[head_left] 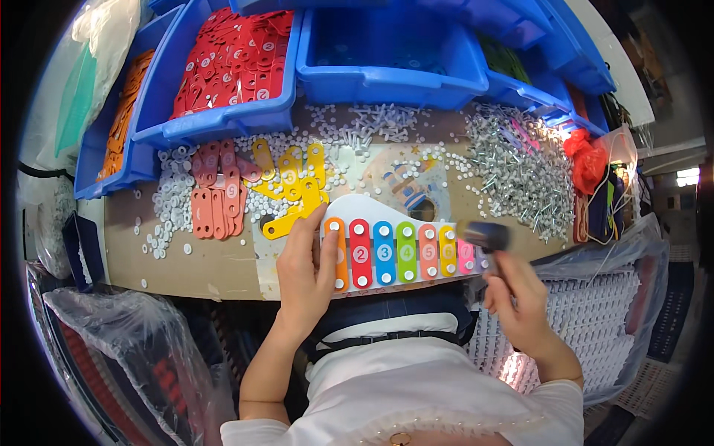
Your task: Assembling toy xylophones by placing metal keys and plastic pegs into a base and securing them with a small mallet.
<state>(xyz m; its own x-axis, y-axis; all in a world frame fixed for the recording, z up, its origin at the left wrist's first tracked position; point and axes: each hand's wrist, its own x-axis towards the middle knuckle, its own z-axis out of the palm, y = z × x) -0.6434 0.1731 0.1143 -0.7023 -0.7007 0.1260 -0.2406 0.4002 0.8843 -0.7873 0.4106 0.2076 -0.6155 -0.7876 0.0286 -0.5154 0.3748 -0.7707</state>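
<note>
A white toy xylophone with a row of bars in rainbow colours lies at the near edge of the table. My left hand grips its left end beside the orange bar, fingers on top. White round-headed pins show at the ends of the bars. In my right hand is a hammer, fingers wrapped round its handle. The dark hammer head is blurred and hovers over the right end of the xylophone, partly hiding the pink and purple bars there.
Blue bins line the back, some holding red bars and orange bars. Loose yellow bars, salmon bars, white washers and a heap of metal pins lie on the table. Plastic-wrapped white parts stand at right.
</note>
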